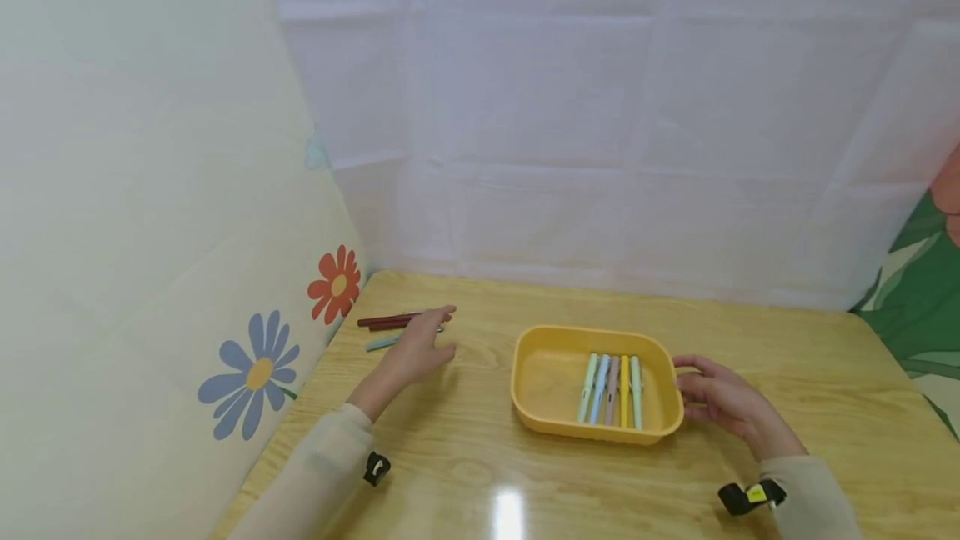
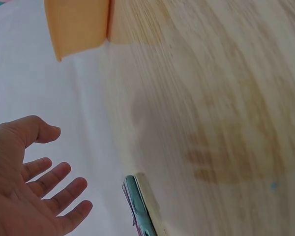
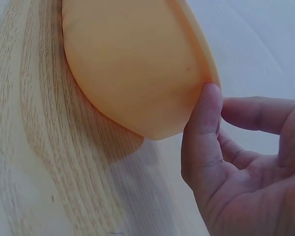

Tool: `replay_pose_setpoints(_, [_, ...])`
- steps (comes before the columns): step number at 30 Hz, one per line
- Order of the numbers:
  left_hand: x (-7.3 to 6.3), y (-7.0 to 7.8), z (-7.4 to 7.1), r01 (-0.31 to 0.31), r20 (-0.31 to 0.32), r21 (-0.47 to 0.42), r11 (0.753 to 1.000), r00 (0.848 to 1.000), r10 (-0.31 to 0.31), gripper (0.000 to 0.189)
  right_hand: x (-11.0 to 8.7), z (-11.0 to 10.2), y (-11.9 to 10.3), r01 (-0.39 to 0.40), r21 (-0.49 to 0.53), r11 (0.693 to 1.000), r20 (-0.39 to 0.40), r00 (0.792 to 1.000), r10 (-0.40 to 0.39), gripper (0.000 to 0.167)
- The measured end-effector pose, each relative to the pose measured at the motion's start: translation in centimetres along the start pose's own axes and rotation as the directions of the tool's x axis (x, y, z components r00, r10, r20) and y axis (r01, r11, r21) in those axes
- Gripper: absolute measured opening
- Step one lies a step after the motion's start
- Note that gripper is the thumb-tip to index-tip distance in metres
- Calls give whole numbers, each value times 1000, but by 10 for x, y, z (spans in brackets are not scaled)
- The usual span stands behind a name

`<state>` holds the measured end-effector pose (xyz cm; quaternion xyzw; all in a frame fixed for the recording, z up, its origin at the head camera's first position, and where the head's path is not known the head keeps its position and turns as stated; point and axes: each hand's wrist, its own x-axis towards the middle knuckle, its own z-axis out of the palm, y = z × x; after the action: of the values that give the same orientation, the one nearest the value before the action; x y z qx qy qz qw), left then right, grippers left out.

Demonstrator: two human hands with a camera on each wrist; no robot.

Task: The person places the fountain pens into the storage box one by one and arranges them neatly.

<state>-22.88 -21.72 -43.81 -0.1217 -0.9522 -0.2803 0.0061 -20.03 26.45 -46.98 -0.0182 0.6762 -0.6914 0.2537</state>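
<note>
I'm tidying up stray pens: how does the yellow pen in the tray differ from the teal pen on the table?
The yellow pen lies inside the tray; the teal pen lies on the table.
The yellow pen points roughly near to far, while the teal pen slants more sideways.
The yellow pen shows almost whole in the head view; the teal pen is partly covered.
Both are slim.

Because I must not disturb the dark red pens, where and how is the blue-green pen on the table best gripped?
Probably mid-barrel, coming from above and the person's side. The blue-green pen is slim and lies flat, so the left hand's fingers could pinch across it; the dark red pens lie just beyond, farther from the person.
</note>
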Motion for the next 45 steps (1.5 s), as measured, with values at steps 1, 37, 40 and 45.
replay_pose_setpoints(1, [0,-2,-1,7,-1,11,1000,1000,-7,67,0,0,0,3,2,1000,2,1000,-3,40])
replay_pose_setpoints(37, [-8,-67,-4,135,-40,331,934,991,-128,54,2,-1,2,24,-10,1000,4,1000,-24,38])
replay_pose_setpoints(40, [-8,-68,-4,124,-47,355,927,992,-115,40,2,-1,1,24,-12,1000,5,1000,-24,39])
replay_pose_setpoints(45, [-9,-70,-6,103,-40,354,930,995,-95,29,2,-1,0,27,-16,1000,4,1000,-27,40])
